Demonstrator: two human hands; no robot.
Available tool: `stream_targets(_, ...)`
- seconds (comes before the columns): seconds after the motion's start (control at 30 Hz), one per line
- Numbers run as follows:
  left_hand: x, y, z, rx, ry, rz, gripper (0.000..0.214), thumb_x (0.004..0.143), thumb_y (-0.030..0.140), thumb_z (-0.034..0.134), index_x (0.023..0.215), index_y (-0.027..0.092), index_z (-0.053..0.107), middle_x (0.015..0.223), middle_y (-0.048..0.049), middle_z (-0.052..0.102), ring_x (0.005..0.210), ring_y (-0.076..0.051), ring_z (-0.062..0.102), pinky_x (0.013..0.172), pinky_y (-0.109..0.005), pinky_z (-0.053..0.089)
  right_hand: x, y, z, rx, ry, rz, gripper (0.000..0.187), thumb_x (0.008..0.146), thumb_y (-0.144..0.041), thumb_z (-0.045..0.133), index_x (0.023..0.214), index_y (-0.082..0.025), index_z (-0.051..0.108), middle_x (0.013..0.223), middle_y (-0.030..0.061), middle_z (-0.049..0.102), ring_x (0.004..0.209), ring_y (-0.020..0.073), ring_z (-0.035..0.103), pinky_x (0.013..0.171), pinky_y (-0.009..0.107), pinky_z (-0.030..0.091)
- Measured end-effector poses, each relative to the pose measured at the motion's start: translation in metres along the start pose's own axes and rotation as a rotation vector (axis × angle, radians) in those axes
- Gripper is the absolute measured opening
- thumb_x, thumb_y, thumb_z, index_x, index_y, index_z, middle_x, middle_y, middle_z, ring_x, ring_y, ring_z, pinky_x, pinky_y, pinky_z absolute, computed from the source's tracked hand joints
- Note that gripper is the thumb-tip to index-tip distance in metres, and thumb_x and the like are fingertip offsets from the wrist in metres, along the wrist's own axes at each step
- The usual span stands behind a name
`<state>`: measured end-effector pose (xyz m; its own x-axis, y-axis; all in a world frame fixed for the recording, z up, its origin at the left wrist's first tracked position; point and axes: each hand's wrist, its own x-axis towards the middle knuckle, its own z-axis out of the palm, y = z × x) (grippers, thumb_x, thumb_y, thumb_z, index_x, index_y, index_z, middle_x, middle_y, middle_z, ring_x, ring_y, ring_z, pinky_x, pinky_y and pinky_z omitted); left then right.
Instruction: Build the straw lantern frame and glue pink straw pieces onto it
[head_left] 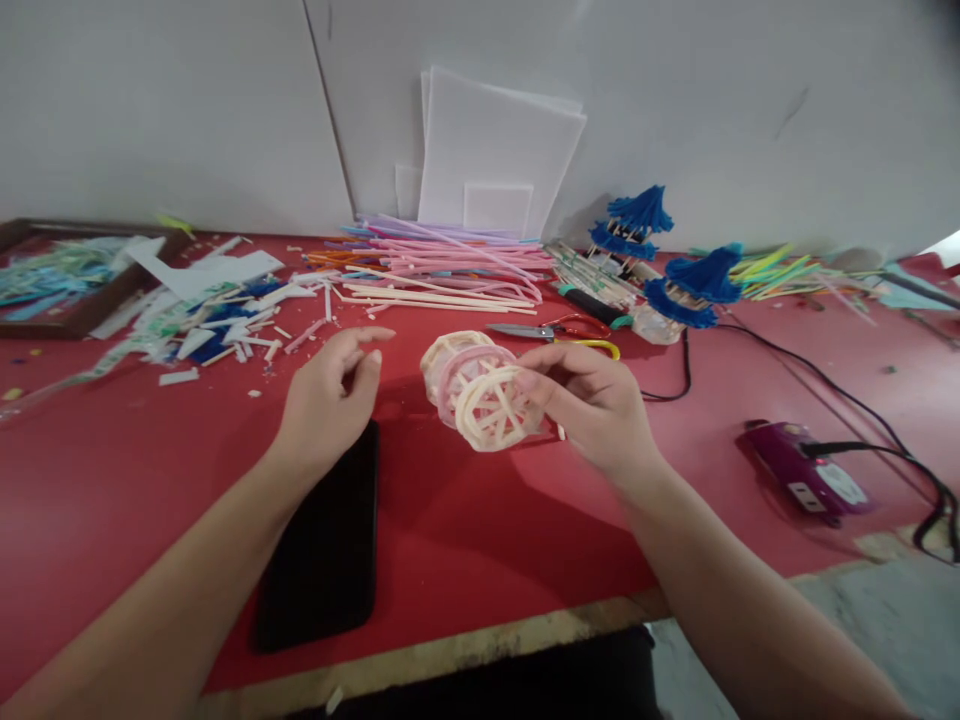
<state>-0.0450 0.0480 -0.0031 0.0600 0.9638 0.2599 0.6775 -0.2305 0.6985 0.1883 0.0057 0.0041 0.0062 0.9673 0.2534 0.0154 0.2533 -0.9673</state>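
Note:
My right hand (589, 405) pinches the edge of a small round craft model (491, 400), holding it tilted above the red table. The model has a cream ring crossed by spoke-like strips, a pink ring behind it and a pale, rounded base at the far end. To its left, my left hand (334, 390) is apart from it, fingers loosely bent, thumb and forefinger separated, with nothing visible between them. Below that hand lies a black phone (322, 550). Just behind the model are scissors (555, 330) with red and yellow handles.
Pink and cream stems (457, 265) are piled at the back. Two blue-roofed models (694, 285) stand back right, near a purple device (806, 470) with black cables. Scraps (225, 320) and a brown tray (82, 320) are left. White sheets (499, 150) lean on the wall.

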Motion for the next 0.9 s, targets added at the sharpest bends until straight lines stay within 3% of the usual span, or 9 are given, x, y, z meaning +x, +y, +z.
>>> stream_targets(0.1, 0.009, -0.009, -0.001, 0.284, -0.035, 0.024, 0.037, 0.088, 0.029, 0.045, 0.119, 0.02, 0.062, 0.052, 0.0043, 0.045, 0.056, -0.017, 0.051, 0.064, -0.03, 0.044, 0.004, 0.003, -0.003, 0.043, 0.088, 0.043, 0.01, 0.075, -0.029, 0.075, 0.079, -0.021, 0.071, 0.062, -0.0029, 0.065, 0.05, 0.0081, 0.054, 0.045, 0.02, 0.043)
stream_targets(0.17, 0.014, -0.014, -0.002, 0.496, -0.084, 0.088, 0.047, 0.086, 0.023, 0.045, 0.132, 0.022, 0.055, 0.088, -0.0064, 0.067, 0.094, -0.028, 0.061, 0.089, -0.043, 0.046, 0.007, 0.005, -0.007, 0.106, 0.137, 0.074, 0.01, 0.074, -0.03, 0.076, 0.077, -0.021, 0.072, 0.062, -0.0033, 0.064, 0.049, 0.0072, 0.053, 0.043, 0.019, 0.042)
stream_targets(0.27, 0.008, -0.01, -0.001, 0.679, -0.127, 0.156, 0.057, 0.085, 0.017, 0.043, 0.142, 0.023, 0.045, 0.153, -0.0128, 0.037, 0.136, -0.039, 0.036, 0.107, -0.058, 0.031, 0.012, 0.007, -0.014, 0.187, 0.202, 0.115, 0.012, 0.07, -0.03, 0.079, 0.074, -0.021, 0.072, 0.057, -0.004, 0.062, 0.044, 0.0062, 0.05, 0.039, 0.018, 0.039)
stream_targets(0.37, -0.023, 0.014, 0.003, 0.706, -0.207, 0.287, 0.049, 0.091, 0.019, 0.036, 0.137, 0.013, 0.053, 0.152, -0.0139, 0.04, 0.137, -0.037, 0.038, 0.111, -0.055, 0.03, 0.018, 0.007, -0.02, 0.224, 0.269, 0.149, 0.014, 0.067, -0.03, 0.08, 0.073, -0.02, 0.072, 0.057, -0.0032, 0.063, 0.044, 0.0074, 0.052, 0.038, 0.019, 0.041)
stream_targets(0.47, -0.066, 0.039, 0.013, 0.657, -0.444, 0.434, 0.052, 0.096, 0.037, 0.034, 0.139, 0.012, 0.051, 0.15, -0.0138, 0.044, 0.138, -0.034, 0.04, 0.114, -0.056, 0.028, 0.023, 0.007, -0.023, 0.234, 0.315, 0.168, 0.014, 0.065, -0.03, 0.079, 0.07, -0.02, 0.07, 0.053, -0.0038, 0.06, 0.04, 0.0071, 0.05, 0.035, 0.019, 0.039)
stream_targets(0.53, -0.086, 0.047, 0.023, 0.6, -0.655, 0.497, 0.07, 0.092, 0.059, 0.037, 0.146, 0.014, 0.04, 0.156, -0.0114, 0.032, 0.144, -0.034, 0.031, 0.114, -0.055, 0.03, 0.025, 0.007, -0.024, 0.235, 0.327, 0.174, 0.015, 0.064, -0.03, 0.079, 0.068, -0.019, 0.07, 0.05, -0.0047, 0.058, 0.038, 0.006, 0.047, 0.034, 0.018, 0.037)
stream_targets(0.6, -0.091, 0.047, 0.032, 0.589, -0.797, 0.494, 0.075, 0.091, 0.065, 0.035, 0.15, 0.02, 0.03, 0.158, -0.0055, 0.021, 0.147, -0.031, 0.025, 0.116, -0.054, 0.028, 0.026, 0.007, -0.023, 0.237, 0.332, 0.176, 0.015, 0.063, -0.03, 0.079, 0.068, -0.019, 0.069, 0.049, -0.0051, 0.057, 0.037, 0.0055, 0.046, 0.034, 0.018, 0.036)
stream_targets(0.73, -0.055, 0.031, 0.042, 0.74, -0.751, 0.327, 0.079, 0.093, 0.063, 0.031, 0.153, 0.014, 0.017, 0.159, -0.0081, 0.008, 0.15, -0.027, 0.011, 0.121, -0.052, 0.013, 0.025, 0.006, -0.022, 0.233, 0.324, 0.179, 0.015, 0.062, -0.031, 0.079, 0.068, -0.02, 0.069, 0.05, -0.0047, 0.058, 0.038, 0.0065, 0.048, 0.034, 0.019, 0.038)
stream_targets(0.9, 0.017, -0.002, 0.023, 0.835, -0.64, 0.041, 0.086, 0.091, 0.065, 0.031, 0.153, 0.007, 0.015, 0.161, -0.0139, 0.009, 0.15, -0.029, 0.008, 0.12, -0.053, 0.004, 0.025, 0.007, -0.022, 0.247, 0.337, 0.187, 0.016, 0.061, -0.031, 0.08, 0.068, -0.021, 0.07, 0.051, -0.0044, 0.06, 0.039, 0.0071, 0.049, 0.035, 0.019, 0.039)
